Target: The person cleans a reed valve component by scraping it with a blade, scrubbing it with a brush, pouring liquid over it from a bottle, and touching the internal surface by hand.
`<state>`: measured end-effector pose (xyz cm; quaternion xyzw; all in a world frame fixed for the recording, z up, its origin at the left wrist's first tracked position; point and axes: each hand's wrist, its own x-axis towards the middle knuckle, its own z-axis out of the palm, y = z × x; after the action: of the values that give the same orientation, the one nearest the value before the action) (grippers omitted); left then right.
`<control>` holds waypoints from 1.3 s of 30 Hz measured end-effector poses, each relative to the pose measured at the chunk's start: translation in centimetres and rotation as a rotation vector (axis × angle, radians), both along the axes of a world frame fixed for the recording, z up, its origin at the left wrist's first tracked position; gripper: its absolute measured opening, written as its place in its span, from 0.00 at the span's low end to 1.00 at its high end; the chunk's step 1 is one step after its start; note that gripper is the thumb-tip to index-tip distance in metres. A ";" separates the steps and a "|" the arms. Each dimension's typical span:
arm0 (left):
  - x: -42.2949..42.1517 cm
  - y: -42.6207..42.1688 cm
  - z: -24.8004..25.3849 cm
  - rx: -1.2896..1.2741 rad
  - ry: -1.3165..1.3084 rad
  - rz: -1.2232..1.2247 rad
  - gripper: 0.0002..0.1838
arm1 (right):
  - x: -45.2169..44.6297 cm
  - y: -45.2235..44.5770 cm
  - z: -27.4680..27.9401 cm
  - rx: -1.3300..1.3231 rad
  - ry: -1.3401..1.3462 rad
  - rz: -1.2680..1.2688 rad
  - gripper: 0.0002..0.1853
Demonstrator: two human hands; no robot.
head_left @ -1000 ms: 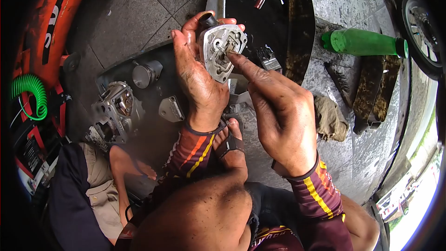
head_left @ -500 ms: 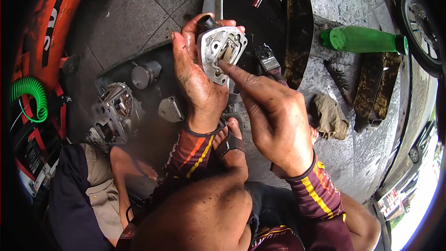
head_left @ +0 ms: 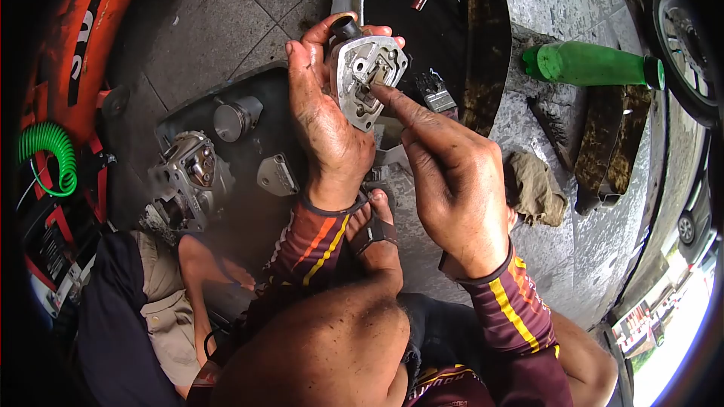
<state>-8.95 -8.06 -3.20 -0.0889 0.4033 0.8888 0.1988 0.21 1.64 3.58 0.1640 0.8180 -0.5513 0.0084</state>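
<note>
My left hand holds a silver metal engine part with its channelled face towards me and a short black tube at its top. The fingers wrap behind the part, and the thumb stands up at its left. My right hand is at the right, its index finger stretched out with the tip on the inner recess of the part. The other fingers are curled, and whether they hold anything is hidden.
A black tray bears a piston, a cylinder head and a small plate. An oily pan, a brush, a green bottle and a rag lie beyond. Another person's leg is at the left.
My right index fingertip moved from the upper recess to the lower edge of the part, then back up into the recess. My left hand and the part have shifted slightly up and right.
</note>
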 end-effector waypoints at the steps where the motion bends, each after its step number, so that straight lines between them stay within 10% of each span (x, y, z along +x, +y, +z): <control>1: 0.0 0.1 -0.2 -0.002 -0.002 -0.005 0.32 | 0.0 0.0 0.0 0.002 -0.028 0.002 0.22; 39: 0.5 -0.5 -0.2 0.024 -0.015 0.072 0.31 | 0.3 -0.8 0.2 -0.106 0.031 -0.022 0.23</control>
<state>-8.46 -8.54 -3.41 -0.1077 0.3876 0.8995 0.1706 0.48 0.83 3.76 0.1635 0.7858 -0.5964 -0.0017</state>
